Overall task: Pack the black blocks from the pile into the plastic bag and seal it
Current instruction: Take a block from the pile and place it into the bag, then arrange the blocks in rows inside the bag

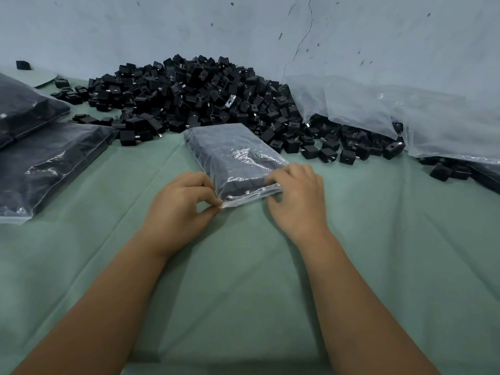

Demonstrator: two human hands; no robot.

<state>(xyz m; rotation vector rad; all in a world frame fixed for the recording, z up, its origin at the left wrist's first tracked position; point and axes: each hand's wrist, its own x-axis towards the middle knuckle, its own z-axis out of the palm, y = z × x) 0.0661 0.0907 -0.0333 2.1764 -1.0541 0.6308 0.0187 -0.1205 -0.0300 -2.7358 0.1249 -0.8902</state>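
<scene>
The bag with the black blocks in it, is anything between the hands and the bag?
No. Both hands are already on the plastic bag: the left hand pinches its near corner and the right hand grips the other end of that edge.

Dim, even light; glare on plastic bag (pixel 238 161); wide-angle edge bending.

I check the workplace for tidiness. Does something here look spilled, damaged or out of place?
Mostly tidy. Loose blocks have strayed from the pile onto the green cloth, some under the empty bags. The wall behind is cracked. The filled bag between both hands looks intact.
</scene>
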